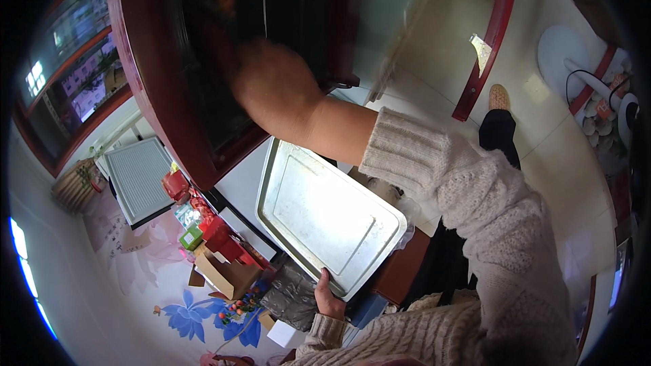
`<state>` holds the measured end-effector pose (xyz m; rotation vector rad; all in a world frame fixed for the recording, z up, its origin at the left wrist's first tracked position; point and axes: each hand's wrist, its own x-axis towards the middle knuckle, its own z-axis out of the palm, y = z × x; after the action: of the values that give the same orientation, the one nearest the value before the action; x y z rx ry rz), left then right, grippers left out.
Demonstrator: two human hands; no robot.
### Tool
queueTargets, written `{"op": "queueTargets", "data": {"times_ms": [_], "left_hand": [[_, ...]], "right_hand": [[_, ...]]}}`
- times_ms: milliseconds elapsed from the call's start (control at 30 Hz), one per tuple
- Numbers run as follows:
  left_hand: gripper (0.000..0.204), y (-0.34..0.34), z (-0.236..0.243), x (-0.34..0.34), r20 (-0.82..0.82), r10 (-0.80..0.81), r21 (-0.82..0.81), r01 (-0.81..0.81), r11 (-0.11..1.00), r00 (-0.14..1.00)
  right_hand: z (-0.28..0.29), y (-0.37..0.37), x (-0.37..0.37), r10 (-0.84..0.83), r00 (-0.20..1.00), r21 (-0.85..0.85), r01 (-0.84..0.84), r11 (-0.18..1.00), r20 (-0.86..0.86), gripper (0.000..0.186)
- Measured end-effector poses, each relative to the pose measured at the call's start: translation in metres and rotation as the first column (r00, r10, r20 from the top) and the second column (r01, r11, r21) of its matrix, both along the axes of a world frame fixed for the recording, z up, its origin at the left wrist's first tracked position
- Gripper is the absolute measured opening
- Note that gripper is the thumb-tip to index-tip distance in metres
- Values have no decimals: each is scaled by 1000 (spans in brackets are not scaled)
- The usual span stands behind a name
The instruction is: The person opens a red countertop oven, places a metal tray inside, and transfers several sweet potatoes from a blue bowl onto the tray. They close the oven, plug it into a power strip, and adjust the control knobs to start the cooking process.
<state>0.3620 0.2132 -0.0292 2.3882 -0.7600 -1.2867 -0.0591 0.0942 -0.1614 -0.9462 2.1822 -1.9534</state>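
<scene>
A silver metal baking tray [325, 213] lies tilted below my raised right forearm. My left hand [329, 300] grips its near edge, with the thumb over the rim and the other fingers out of sight. My right hand [268, 71] reaches across in front of a dark red framed glass panel [129, 47]. Motion smears that hand, and its fingers are lost against the dark glass, so I cannot tell whether they hold anything. A dark handle [344, 82] sticks out near the right wrist.
Left of the tray are an open cardboard box [227, 274], red packages [220, 237] and a crumpled grey bag [291, 295]. A grey ribbed panel [140, 179] leans by the wall. On the tiled floor at right stands a white pedestal fan [569, 61].
</scene>
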Motion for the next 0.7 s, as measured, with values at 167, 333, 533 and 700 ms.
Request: {"op": "queueTargets", "data": {"times_ms": [167, 333, 533, 700], "left_hand": [[45, 2, 0, 6, -18, -57, -23, 57, 998, 998], [47, -2, -5, 30, -100, -43, 0, 43, 999, 994], [46, -10, -7, 41, -140, -8, 32, 12, 999, 990], [49, -7, -10, 53, -160, 54, 68, -44, 997, 986]], "right_hand": [[-1, 1, -11, -62, 993, -162, 78, 984, 105, 25], [10, -13, -67, -304, 951, 43, 302, 952, 58, 36], [17, -49, -117, -405, 914, 158, 397, 904, 20, 62], [10, -30, -130, -184, 953, 11, 187, 982, 241, 67]]}}
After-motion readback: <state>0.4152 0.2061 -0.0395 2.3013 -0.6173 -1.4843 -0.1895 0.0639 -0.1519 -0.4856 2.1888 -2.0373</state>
